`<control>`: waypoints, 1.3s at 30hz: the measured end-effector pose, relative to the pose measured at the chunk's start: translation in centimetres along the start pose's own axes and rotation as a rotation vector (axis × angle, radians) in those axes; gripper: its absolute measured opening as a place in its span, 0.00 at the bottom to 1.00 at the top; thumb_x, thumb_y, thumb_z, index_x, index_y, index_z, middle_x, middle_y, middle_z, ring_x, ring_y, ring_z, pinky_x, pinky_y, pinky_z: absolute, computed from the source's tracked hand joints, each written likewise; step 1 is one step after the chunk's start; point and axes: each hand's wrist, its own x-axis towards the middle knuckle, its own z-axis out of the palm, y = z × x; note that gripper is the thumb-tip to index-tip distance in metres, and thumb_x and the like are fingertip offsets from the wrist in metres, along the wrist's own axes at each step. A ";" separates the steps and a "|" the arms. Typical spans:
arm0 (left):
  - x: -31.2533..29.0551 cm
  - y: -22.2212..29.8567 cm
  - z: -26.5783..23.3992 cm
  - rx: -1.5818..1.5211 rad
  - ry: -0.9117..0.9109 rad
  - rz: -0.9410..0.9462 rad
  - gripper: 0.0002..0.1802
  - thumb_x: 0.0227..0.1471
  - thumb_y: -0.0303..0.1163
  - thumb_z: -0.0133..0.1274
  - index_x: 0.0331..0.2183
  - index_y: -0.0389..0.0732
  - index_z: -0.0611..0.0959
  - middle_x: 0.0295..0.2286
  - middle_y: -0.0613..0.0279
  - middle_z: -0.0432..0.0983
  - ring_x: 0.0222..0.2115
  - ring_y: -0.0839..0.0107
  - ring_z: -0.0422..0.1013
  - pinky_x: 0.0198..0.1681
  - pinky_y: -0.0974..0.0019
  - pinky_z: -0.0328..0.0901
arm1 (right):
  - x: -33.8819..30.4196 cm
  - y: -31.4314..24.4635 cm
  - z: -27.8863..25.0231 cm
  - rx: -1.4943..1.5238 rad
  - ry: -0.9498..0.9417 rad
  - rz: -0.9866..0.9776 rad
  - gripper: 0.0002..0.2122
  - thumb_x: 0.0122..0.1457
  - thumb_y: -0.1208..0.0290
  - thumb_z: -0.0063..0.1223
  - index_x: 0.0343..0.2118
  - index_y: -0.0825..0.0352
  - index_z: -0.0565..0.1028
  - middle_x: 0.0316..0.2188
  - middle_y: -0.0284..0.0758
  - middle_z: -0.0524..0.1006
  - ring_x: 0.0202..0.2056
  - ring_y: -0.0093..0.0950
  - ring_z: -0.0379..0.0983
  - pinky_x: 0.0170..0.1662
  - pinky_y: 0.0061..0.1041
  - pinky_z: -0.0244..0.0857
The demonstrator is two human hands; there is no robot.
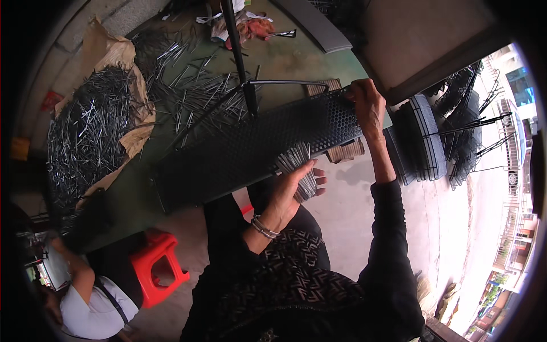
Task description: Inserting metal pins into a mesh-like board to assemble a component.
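My left hand [293, 185] grips a bundle of thin metal pins [297, 165], fanned out against the near edge of a long black perforated metal panel [250, 148]. My right hand [367, 105] holds the panel's far right end, fingers wrapped over its edge. The panel lies tilted across a green table [290, 60], over a bent metal rod frame [285, 83]. A metal bracelet sits on my left wrist.
Heaps of loose metal pins [91, 131] lie on brown paper at the left and scattered across the table. A stack of black wire racks [430, 139] stands at the right. Another person [85, 296] sits lower left beside a red plastic stool [156, 265].
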 end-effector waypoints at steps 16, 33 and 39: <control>-1.1 0.1 0.8 0.043 -0.004 0.061 0.14 0.57 0.37 0.55 0.42 0.40 0.77 0.34 0.55 0.79 0.32 0.68 0.77 0.34 0.61 0.75 | 0.3 -0.5 -0.9 -0.002 -0.052 -0.041 0.07 0.61 0.72 0.48 0.35 0.70 0.74 0.24 0.37 0.79 0.29 0.23 0.77 0.36 0.23 0.69; -1.6 0.8 2.1 0.110 0.037 0.153 0.14 0.56 0.36 0.55 0.42 0.40 0.80 0.34 0.55 0.80 0.31 0.69 0.77 0.31 0.68 0.72 | -2.2 -2.1 -0.7 -0.671 -0.007 -0.350 0.15 0.60 0.57 0.53 0.44 0.60 0.80 0.36 0.36 0.77 0.38 0.35 0.74 0.42 0.33 0.67; -2.0 1.4 2.0 0.145 0.032 0.200 0.15 0.55 0.37 0.55 0.42 0.41 0.80 0.34 0.57 0.80 0.31 0.69 0.77 0.29 0.69 0.71 | -8.0 -7.6 -2.0 0.308 -0.788 0.242 0.13 0.61 0.67 0.56 0.42 0.73 0.76 0.28 0.31 0.77 0.29 0.16 0.69 0.30 0.18 0.64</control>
